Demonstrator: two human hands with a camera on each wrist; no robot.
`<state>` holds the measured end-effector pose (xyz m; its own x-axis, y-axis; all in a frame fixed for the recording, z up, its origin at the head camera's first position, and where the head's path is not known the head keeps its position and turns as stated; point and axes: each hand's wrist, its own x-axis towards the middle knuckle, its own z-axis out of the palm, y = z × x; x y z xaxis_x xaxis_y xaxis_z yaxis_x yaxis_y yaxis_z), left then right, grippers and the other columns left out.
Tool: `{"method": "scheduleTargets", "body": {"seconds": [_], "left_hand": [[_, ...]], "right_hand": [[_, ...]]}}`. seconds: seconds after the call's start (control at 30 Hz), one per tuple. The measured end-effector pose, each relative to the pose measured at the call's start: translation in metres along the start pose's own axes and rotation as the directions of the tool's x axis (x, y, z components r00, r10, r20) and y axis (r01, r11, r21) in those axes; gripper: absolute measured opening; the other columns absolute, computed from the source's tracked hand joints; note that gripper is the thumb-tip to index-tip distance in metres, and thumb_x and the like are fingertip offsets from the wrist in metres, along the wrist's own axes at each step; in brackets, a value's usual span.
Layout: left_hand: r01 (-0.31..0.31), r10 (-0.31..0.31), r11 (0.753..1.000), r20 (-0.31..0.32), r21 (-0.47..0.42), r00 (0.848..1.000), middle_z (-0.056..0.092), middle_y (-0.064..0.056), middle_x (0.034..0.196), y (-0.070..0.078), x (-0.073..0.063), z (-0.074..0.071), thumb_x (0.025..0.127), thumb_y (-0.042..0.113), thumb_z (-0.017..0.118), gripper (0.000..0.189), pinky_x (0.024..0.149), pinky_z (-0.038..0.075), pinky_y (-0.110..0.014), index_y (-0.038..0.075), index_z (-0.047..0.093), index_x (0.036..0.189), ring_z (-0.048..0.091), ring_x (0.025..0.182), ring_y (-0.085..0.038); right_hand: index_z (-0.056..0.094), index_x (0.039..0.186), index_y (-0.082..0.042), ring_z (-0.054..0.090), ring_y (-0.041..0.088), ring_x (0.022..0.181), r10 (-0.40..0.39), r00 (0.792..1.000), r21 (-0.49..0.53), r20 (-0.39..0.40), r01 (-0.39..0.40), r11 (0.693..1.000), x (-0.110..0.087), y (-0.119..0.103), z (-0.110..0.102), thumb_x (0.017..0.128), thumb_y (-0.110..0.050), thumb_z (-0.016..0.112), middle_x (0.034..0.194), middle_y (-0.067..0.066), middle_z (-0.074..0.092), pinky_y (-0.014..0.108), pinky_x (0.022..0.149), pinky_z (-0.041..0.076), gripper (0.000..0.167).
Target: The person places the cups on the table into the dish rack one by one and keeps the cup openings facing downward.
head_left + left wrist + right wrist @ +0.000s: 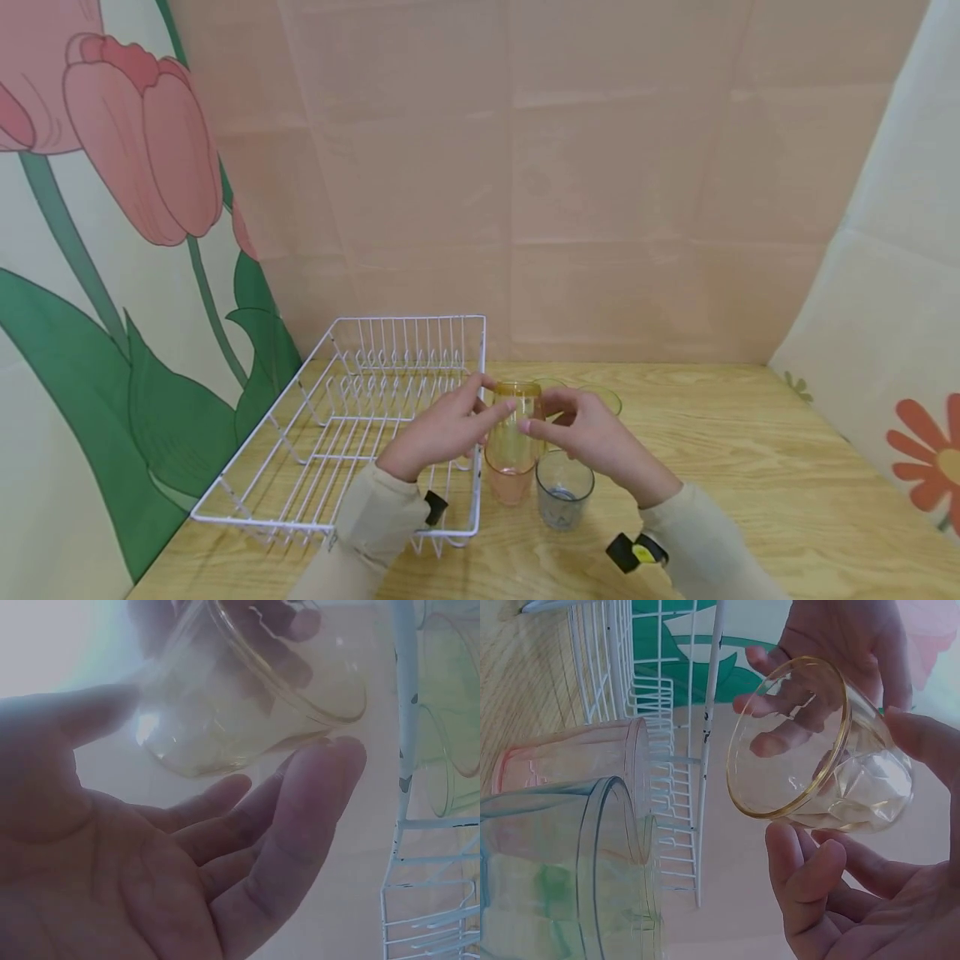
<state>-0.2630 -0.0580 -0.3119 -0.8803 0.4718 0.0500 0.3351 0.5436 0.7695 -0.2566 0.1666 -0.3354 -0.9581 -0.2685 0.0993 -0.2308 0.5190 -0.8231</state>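
Note:
Both hands hold a clear amber-tinted glass upside down, its rim facing the table. My left hand has it between thumb and fingers on the left side. On the other side my right hand pinches it, the thumb near its base and the fingertips by the rim. Facets show on the lower body of the glass in the right wrist view. In the head view it overlaps a pink glass on the table. A blue-grey glass stands with its mouth up, below the right hand.
A white wire dish rack stands on the wooden table, its right rail beside the pink glass. Green-rimmed glass shows behind the right hand. A peach backdrop and printed flower sheets close off the back and sides.

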Motion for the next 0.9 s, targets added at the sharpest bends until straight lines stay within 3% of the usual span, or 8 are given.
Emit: {"method": "scheduleTargets", "body": {"seconds": [0.23,0.47,0.77,0.9], "left_hand": [[-0.007,0.007,1.000,0.009,0.012,1.000,0.065,-0.009,0.106,0.0017,-0.0015,-0.0009,0.099,0.060,0.049,0.073,0.066,0.054,-0.038,0.010,0.038,0.152,0.067,0.073,-0.029],[-0.053,0.053,0.995,-0.005,0.087,0.999,0.067,-0.009,0.113,0.0002,-0.0013,0.0004,0.100,0.055,0.050,0.066,0.081,0.054,-0.039,0.008,0.044,0.146,0.064,0.095,-0.017],[-0.105,0.104,0.993,0.018,0.062,0.994,0.066,-0.008,0.113,-0.0003,-0.0021,0.0003,0.101,0.051,0.052,0.053,0.077,0.055,-0.035,0.014,0.048,0.140,0.065,0.095,-0.017],[-0.101,0.101,0.993,0.017,0.063,0.995,0.066,-0.009,0.115,-0.0008,-0.0025,-0.0001,0.099,0.050,0.057,0.056,0.073,0.055,-0.033,0.014,0.047,0.141,0.066,0.094,-0.018]], "right_hand": [[0.062,0.125,-0.006,0.066,0.021,0.085,-0.022,1.000,0.000,-0.002,0.022,1.000,-0.0007,-0.0002,0.0003,0.087,-0.041,0.076,0.111,0.007,0.067,0.036,0.063,0.053,0.053],[0.062,0.128,-0.006,0.065,0.022,0.091,-0.039,0.999,0.005,-0.001,0.039,0.999,-0.0013,0.0018,0.0019,0.086,-0.041,0.078,0.115,0.012,0.066,0.034,0.070,0.055,0.057],[0.061,0.129,-0.011,0.062,0.024,0.098,-0.057,0.998,-0.019,0.005,0.057,0.998,-0.0005,0.0031,0.0033,0.082,-0.039,0.083,0.118,0.010,0.065,0.034,0.071,0.055,0.059],[0.063,0.125,-0.012,0.061,0.025,0.098,-0.076,0.997,-0.012,0.010,0.076,0.997,-0.0014,0.0044,0.0053,0.080,-0.037,0.084,0.116,0.007,0.066,0.035,0.069,0.055,0.056]]}}
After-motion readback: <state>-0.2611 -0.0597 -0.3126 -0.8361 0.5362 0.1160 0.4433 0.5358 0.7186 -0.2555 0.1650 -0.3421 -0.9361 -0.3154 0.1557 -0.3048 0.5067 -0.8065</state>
